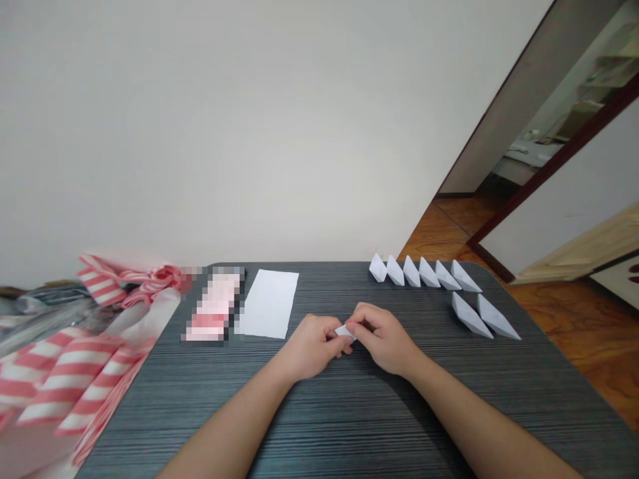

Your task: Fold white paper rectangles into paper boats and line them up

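Observation:
Between my two hands is a small folded piece of white paper [343, 330], mostly covered by fingers. My left hand [313, 346] is closed on its left side, thumb on top. My right hand [383, 338] pinches its right end between thumb and fingertips. Beyond my left hand lies a flat stack or sheet of white paper [271, 303]. To the right, several folded white paper boats [412, 271] stand in a row near the table's back edge, and two more paper boats [472, 315] stand in front of them.
The dark wood-grain table [319, 426] has a wall [299, 133] behind it. A blurred-out flat item, perhaps a phone [212, 306], lies left of the white paper. Red-and-white striped cloth [84, 366] is heaped beside the table's left edge. Wooden floor [589, 319] shows at right.

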`<state>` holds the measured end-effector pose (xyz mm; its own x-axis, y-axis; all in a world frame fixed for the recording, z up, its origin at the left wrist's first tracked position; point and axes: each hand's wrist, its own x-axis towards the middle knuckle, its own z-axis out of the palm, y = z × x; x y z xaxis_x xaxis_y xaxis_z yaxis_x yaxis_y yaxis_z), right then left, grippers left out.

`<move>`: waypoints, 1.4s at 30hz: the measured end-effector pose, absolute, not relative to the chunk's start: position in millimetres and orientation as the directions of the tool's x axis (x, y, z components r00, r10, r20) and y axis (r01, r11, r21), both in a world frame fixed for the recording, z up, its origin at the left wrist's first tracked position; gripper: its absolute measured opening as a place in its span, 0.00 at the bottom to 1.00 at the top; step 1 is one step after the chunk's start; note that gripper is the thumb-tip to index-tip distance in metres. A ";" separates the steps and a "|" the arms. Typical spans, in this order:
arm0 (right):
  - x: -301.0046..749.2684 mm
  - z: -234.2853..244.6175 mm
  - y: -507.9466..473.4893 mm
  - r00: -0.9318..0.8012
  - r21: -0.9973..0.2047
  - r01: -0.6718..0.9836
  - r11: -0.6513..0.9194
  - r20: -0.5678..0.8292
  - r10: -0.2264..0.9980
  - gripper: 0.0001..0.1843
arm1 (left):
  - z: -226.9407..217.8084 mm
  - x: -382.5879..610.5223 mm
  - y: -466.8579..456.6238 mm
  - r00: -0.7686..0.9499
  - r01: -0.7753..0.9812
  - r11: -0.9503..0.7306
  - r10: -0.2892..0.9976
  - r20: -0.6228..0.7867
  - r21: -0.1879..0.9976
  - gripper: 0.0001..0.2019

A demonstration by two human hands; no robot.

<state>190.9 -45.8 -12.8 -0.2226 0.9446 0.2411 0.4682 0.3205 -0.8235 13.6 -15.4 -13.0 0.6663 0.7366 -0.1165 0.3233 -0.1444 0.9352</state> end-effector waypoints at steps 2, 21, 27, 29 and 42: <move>190.6 -12.2 -45.6 -0.222 -0.825 0.467 0.319 0.240 0.945 0.07 | -12.9 13.9 -15.5 0.664 0.332 -0.152 0.739 -0.116 0.931 0.12; 193.9 -15.9 -43.9 -0.180 -0.837 0.497 0.228 0.157 0.971 0.11 | -10.7 15.7 -15.4 0.652 0.267 -0.059 0.746 -0.135 0.962 0.14; 192.7 -13.7 -44.0 -0.199 -0.833 0.501 0.237 0.156 0.967 0.11 | -7.2 15.8 -15.2 0.621 0.248 -0.039 0.774 -0.128 0.968 0.17; 192.0 -14.0 -43.9 -0.217 -0.833 0.502 0.235 0.142 0.966 0.11 | -7.4 15.7 -15.0 0.608 0.260 -0.051 0.784 -0.122 0.964 0.18; 196.6 -11.8 -44.5 -0.226 -0.799 0.560 0.220 0.108 0.968 0.13 | -12.2 17.1 -14.1 0.565 0.221 -0.031 0.818 -0.102 0.975 0.18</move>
